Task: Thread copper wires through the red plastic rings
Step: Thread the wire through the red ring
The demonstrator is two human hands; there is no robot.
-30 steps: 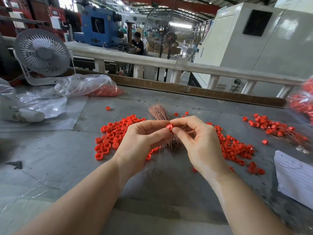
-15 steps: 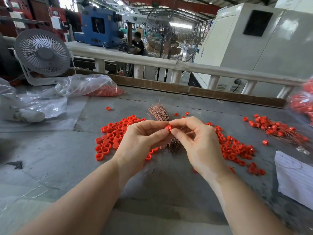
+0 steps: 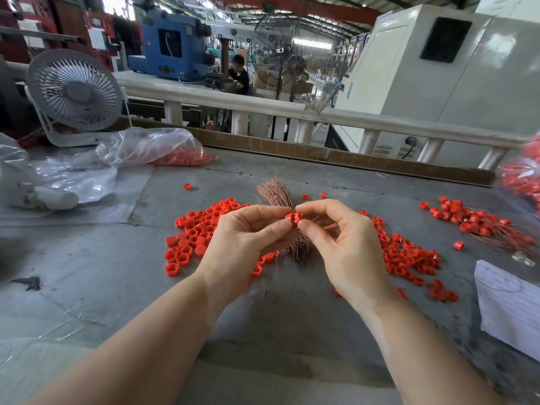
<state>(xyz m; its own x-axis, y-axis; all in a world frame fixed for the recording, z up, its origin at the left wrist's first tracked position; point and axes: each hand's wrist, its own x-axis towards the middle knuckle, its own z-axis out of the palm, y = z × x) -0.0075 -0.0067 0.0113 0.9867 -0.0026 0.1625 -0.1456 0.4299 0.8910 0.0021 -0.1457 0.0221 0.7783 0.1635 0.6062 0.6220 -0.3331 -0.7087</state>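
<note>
The counter [image 3: 87, 287] carries nearly all the work still to do. Largest is the spread of loose rings [image 3: 198, 235], lying left of the hands and carrying on to their right [image 3: 409, 258], none of them visibly wired. A bag [image 3: 152, 150] at the far left holds more red pieces, and another blurred red mass sits at the right edge. Behind the hands lies the wire bundle [image 3: 274, 191], a thick copper sheaf, so plenty of wire remains.

Smaller is the done pile [image 3: 473, 220] at the far right, where rings lie with thin copper strands trailing out of them. Judged against the loose spread, only a minor share looks finished.

Smallest is the ring [image 3: 293, 218] in hand, held above the counter in front of the bundle. The left hand [image 3: 248, 241] pinches it between thumb and forefinger; the right hand [image 3: 347, 244] meets it in a narrow fingertip grip. Whether a wire is already through it is too fine to tell.
</note>
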